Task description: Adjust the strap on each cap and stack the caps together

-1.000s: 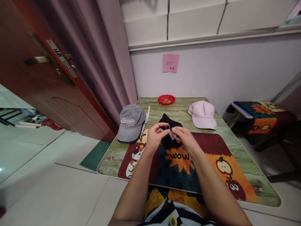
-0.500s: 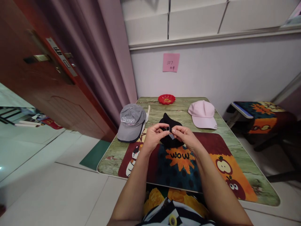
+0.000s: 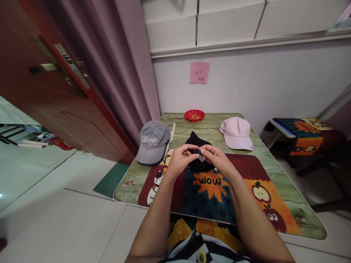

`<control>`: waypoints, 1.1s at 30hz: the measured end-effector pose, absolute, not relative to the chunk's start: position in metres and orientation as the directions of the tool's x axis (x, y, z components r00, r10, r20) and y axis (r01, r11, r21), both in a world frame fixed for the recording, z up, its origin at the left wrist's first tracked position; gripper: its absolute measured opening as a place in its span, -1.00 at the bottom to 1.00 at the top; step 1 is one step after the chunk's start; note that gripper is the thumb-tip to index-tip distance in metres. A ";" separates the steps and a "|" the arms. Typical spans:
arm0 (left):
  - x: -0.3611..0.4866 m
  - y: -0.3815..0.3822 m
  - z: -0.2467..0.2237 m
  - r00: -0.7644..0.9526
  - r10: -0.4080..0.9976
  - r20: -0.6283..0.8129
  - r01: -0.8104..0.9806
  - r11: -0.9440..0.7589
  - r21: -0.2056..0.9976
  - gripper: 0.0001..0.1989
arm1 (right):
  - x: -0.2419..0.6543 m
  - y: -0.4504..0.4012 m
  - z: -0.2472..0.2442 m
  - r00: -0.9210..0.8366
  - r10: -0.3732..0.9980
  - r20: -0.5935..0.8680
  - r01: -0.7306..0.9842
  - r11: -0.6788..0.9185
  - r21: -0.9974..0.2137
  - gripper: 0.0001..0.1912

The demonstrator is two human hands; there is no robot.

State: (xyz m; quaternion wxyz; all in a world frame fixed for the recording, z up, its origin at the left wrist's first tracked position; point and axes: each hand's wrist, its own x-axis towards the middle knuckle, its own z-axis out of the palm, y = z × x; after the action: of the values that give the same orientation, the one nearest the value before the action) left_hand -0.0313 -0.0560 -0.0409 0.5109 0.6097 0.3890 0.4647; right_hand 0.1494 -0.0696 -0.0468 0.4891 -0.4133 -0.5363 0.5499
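Between my two hands is a small metal-edged buckle with black strap showing at it. My left hand pinches the strap at the buckle's left side with thumb and index finger. From the right, my right hand pinches the buckle's other side. The fingertips of both hands almost meet, and they hide part of the strap. Directly behind and beneath the fingers lies a black cap with a pointed upper outline. A small grey patch, perhaps a label, shows on it below the fingers.
A grey cap with white lettering lies at the table's left, a pink cap at the right. Behind them sits a red scalloped dish. A patterned mat covers the table's front. A wooden door stands left.
The buckle has shifted slightly right, toward my right fingertips, and more black strap shows between the fingers. The caps and dish have stayed where they were.
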 end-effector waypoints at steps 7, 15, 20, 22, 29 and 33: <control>-0.030 -0.056 -0.041 0.246 0.954 0.170 -0.015 -0.172 0.985 -0.63 | 0.136 -0.067 -0.052 -0.044 0.993 0.105 -0.117 0.100 -0.988 -0.59; -0.027 -0.057 -0.037 0.202 0.960 0.192 -0.039 -0.188 0.981 -0.62 | 0.138 -0.068 -0.055 -0.121 0.933 0.339 0.066 0.349 -0.935 -0.63; -0.028 -0.060 -0.033 0.258 0.953 0.160 -0.082 -0.144 0.986 -0.64 | 0.144 -0.066 -0.056 -0.121 0.914 0.387 0.132 0.402 -0.906 -0.68; -0.028 -0.061 -0.031 0.282 0.946 0.160 -0.078 -0.144 0.987 -0.71 | 0.143 -0.066 -0.056 -0.104 0.904 0.416 0.153 0.428 -0.891 -0.69; -0.027 -0.058 -0.034 0.126 0.963 0.240 -0.029 -0.239 0.971 -0.79 | 0.141 -0.067 -0.056 -0.067 0.882 0.467 0.239 0.469 -0.850 -0.73; -0.032 -0.054 -0.034 0.028 0.959 0.283 -0.039 -0.282 0.959 -0.80 | 0.144 -0.068 -0.057 -0.069 0.915 0.398 0.185 0.404 -0.896 -0.71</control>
State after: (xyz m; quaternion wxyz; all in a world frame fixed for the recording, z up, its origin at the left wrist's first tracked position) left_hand -0.0320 -0.0540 -0.0345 0.4404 0.5659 0.4063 0.5664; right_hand 0.1439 -0.0676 -0.0566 0.5334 -0.4256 -0.6461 0.3420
